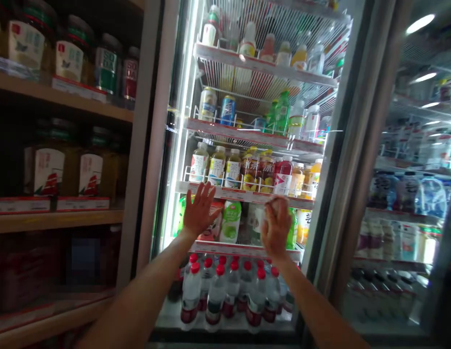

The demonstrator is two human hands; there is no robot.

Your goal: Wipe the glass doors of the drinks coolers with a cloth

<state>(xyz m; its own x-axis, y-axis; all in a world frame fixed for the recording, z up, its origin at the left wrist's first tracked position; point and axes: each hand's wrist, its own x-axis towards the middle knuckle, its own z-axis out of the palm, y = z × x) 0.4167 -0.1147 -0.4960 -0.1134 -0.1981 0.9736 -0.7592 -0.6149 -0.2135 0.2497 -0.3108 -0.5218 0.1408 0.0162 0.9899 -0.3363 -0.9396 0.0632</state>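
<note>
I am reaching with both arms into an open drinks fridge. My left hand [199, 209] is open with the fingers spread, in front of a bottle with a red and white label on the fourth shelf. Beside it stands a green and white bottle [231, 221]. My right hand [276, 225] is curled at the same shelf, over bottles there; whether it grips one is hidden by the back of the hand. Above both hands runs a wire shelf edge [243, 195] with juice bottles [217, 166].
Water bottles with red caps [225, 291] fill the fridge floor. The glass door [403, 194] stands open to the right. Wooden shelves [58, 218] with large jars [43, 169] are on the left. Upper fridge shelves hold cans [228, 110] and bottles.
</note>
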